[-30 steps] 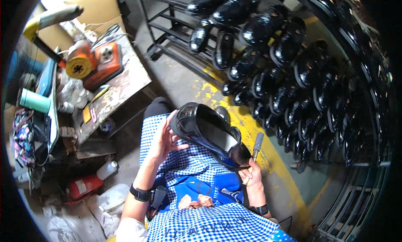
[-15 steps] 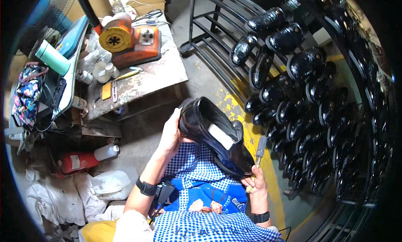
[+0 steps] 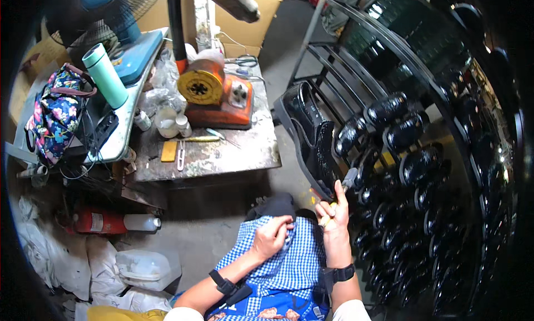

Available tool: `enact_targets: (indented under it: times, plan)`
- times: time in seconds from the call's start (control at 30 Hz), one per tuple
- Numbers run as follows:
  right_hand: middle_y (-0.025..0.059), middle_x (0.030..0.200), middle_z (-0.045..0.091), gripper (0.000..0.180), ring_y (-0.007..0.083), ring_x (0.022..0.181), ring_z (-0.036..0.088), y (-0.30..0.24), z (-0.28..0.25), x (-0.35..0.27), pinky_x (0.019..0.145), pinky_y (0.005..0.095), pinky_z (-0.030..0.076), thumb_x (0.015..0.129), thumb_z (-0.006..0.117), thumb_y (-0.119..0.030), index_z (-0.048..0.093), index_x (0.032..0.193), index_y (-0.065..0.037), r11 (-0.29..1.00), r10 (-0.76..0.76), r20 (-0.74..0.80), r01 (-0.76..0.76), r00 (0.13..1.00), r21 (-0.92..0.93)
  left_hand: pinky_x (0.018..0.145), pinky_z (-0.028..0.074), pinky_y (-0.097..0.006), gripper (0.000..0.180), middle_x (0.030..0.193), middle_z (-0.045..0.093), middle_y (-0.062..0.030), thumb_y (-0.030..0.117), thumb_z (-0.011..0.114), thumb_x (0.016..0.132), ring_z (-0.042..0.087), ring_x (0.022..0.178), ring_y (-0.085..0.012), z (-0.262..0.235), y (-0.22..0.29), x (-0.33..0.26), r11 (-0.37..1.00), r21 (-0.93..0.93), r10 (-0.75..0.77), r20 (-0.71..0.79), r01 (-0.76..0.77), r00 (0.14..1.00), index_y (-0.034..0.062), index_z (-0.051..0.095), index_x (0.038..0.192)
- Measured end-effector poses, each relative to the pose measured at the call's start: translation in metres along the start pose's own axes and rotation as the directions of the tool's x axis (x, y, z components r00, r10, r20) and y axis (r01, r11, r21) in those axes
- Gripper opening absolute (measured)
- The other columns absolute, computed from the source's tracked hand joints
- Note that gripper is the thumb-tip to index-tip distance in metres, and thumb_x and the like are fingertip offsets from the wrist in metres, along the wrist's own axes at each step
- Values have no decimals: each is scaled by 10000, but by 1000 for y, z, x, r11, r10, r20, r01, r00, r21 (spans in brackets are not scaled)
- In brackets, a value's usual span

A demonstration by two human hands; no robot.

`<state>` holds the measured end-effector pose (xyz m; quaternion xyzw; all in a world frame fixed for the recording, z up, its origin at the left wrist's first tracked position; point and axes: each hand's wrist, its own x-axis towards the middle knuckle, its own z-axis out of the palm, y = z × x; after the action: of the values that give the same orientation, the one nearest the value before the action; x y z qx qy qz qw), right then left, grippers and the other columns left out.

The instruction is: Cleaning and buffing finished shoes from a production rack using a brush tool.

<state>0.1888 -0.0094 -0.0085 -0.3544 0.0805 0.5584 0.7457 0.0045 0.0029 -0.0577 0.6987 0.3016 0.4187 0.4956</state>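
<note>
Right fingers (image 3: 340, 196) are pinching the shoe (image 3: 311, 135) by its lower end, plus a grey-tipped tool (image 3: 350, 178); the shoe tilts up just beyond them, racked shoes (image 3: 420, 166) to their right. Left fingers (image 3: 273, 227) curl above the apron (image 3: 300, 254), can't tell if they've got anything. Looks like a one-handed holding step; I'd say moving on calls for a firm pinch.

The glossy black shoe (image 3: 316, 148) tilts steeply beside 1 grey-headed hand tool (image 3: 350, 177).
</note>
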Motion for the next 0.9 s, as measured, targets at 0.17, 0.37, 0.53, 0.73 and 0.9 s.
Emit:
enact_targets:
  times: [0.17,0.37,0.53,0.73,0.9]
  plan:
    - [164,787,638,534,86,298,272,-8,54,66,297,223,210,842,511,-466,574,963,50,996,-9,44,13,999,-87,571,512,-226,173,829,644,-123,-27,473,815,658,714,-159,-3,1,6,999,37,40,18,-40,999,-21,590,942]
    - [356,1096,492,548,59,375,260,12,145,102,390,190,271,827,439,2,340,1327,-198,957,-178,128,202,976,-209,544,511,-228,165,799,650,-112,-24,485,805,651,651,-149,-10,-4,8,995,56,87,-16,-86,996,-26,595,927]
    - [224,808,629,314,88,340,258,15,189,141,312,215,203,823,591,-350,529,1001,-99,958,-183,100,201,978,-207,515,501,-219,155,753,652,-94,-1,498,808,640,612,-134,-12,-3,9,993,93,80,-10,-78,997,-12,601,924]
    - [287,904,588,286,55,337,254,20,224,166,335,188,223,863,527,-289,456,1112,-167,965,-183,159,208,970,-161,525,502,-218,142,762,653,-97,9,511,814,643,615,-138,-13,-4,11,996,61,59,-11,-58,998,-18,600,921]
    - [322,995,555,327,39,333,251,22,245,166,347,171,233,901,472,-262,434,1221,-206,971,-142,178,172,974,-168,536,506,-222,147,764,653,-97,9,507,814,643,616,-135,-16,-6,12,996,72,54,-18,-52,998,-23,594,928]
